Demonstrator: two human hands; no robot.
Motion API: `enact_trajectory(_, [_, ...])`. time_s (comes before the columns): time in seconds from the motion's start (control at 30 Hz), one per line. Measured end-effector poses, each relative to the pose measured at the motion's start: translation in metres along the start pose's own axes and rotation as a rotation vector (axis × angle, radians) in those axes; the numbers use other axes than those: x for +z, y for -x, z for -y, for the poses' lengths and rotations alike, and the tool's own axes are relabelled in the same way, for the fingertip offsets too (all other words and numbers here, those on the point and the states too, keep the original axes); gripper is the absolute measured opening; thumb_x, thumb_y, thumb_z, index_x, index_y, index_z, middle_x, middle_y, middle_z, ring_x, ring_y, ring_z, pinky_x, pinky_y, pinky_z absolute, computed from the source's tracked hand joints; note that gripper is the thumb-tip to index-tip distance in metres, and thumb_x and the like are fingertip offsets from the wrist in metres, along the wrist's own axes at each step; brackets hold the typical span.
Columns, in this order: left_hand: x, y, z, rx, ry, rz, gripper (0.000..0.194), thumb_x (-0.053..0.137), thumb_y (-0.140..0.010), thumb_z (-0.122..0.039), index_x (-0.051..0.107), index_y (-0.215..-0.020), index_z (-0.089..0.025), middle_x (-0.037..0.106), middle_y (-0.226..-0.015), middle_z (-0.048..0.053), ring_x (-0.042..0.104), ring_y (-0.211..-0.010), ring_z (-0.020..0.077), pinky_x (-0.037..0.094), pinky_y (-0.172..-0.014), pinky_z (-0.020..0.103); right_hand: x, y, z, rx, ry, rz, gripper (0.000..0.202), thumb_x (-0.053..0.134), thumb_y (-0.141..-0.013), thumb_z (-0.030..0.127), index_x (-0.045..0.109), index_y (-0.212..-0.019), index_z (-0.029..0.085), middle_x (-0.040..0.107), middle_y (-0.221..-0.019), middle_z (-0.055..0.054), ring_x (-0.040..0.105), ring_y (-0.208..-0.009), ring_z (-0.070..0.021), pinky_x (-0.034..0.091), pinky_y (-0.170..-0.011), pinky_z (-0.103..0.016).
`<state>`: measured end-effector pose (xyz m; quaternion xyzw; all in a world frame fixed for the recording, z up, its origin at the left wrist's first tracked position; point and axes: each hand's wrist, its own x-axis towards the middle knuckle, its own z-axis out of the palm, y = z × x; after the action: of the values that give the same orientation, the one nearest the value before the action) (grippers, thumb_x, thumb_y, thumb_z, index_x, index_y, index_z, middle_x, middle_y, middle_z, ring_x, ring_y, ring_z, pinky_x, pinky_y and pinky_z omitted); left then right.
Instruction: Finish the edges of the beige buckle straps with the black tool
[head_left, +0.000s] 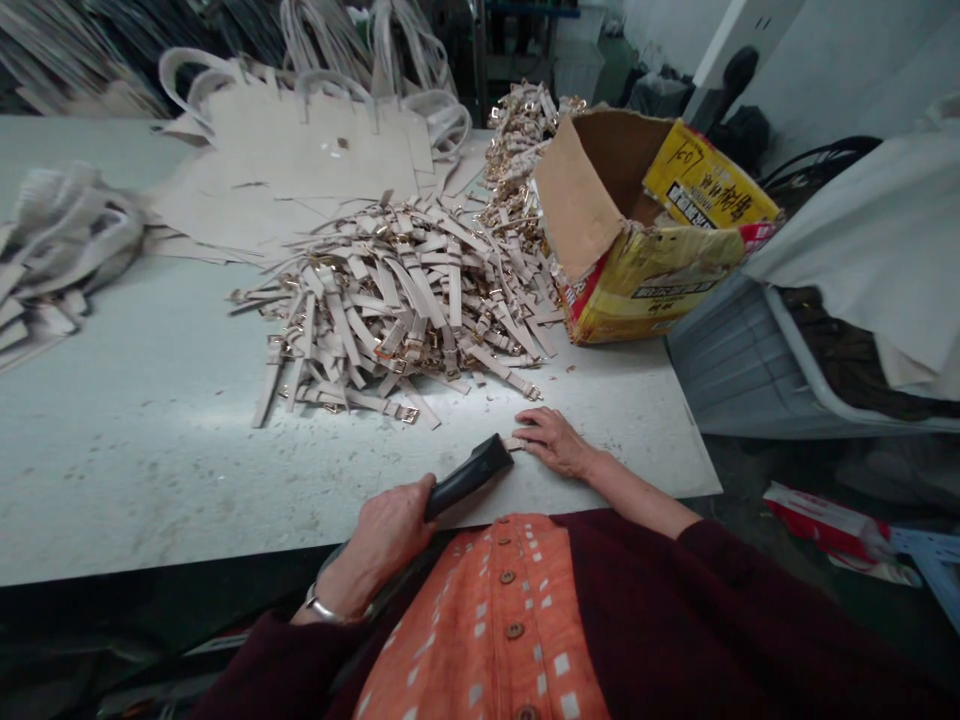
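My left hand [390, 525] is wrapped around the handle of a black handheld tool [471, 474], whose exact kind I cannot make out. The tool's wide head points right, close to my right hand [556, 444]. Under the fingertips of that hand lies a short beige strap [514, 444], held against the tabletop at the tool's head. Most of the strap is hidden by the tool and my fingers. Just beyond both hands, a big heap of beige buckle straps [420, 300] with gold-coloured buckles spreads over the table.
The pale worktable [187, 470] ends close to my body. A yellow cardboard box [660, 285] stands at its right edge, beside a grey plastic bin [739, 350]. Beige bag panels with handles [322, 150] lie at the back. Bundled off-white straps [79, 225] are at far left.
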<state>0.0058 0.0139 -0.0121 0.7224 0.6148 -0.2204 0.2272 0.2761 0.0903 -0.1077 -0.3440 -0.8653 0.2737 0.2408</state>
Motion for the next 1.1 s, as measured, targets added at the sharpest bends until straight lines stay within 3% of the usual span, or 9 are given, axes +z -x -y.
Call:
enact_trajectory(0.33, [0.001,0.000,-0.016,-0.001,0.015,-0.031,0.030,0.049,-0.075,-0.025,0.048,-0.104,-0.019,0.066,-0.091,0.011,0.063,-0.084,0.0234,0.044,-0.070,0.032,0.001,0.003,-0.016,-0.023,-0.022,0.058,0.031,0.046,-0.086,0.015,0.057,-0.114,0.023,0.053,-0.115,-0.008,0.047,-0.105,-0.0202,0.040,-0.089,-0.039])
enact_trajectory(0.7, [0.009,0.003,-0.006,-0.007,0.065,-0.043,0.031,0.049,-0.073,-0.028,0.051,-0.104,-0.020,0.065,-0.089,0.009,0.062,-0.087,0.0218,0.043,-0.071,0.030,0.000,-0.001,-0.014,-0.022,-0.034,0.073,0.034,0.058,-0.077,0.015,0.059,-0.109,0.022,0.053,-0.113,-0.008,0.048,-0.105,-0.0211,0.040,-0.090,-0.040])
enact_trajectory(0.97, [-0.004,-0.008,-0.031,0.026,0.099,-0.062,0.032,0.052,-0.072,-0.027,0.053,-0.104,-0.020,0.065,-0.095,0.009,0.061,-0.091,0.0219,0.042,-0.074,0.029,-0.007,-0.004,-0.011,-0.033,-0.055,0.076,0.025,0.054,-0.074,0.007,0.062,-0.094,0.019,0.055,-0.110,-0.007,0.050,-0.103,-0.0197,0.041,-0.090,-0.037])
enact_trajectory(1.1, [0.000,-0.004,-0.016,0.003,0.132,-0.072,0.032,0.051,-0.072,-0.029,0.054,-0.104,-0.021,0.066,-0.089,0.007,0.062,-0.087,0.0208,0.042,-0.070,0.026,-0.004,-0.004,-0.009,-0.011,-0.049,0.051,0.024,0.060,-0.076,0.018,0.061,-0.100,0.021,0.056,-0.109,-0.007,0.051,-0.102,-0.0190,0.041,-0.088,-0.035])
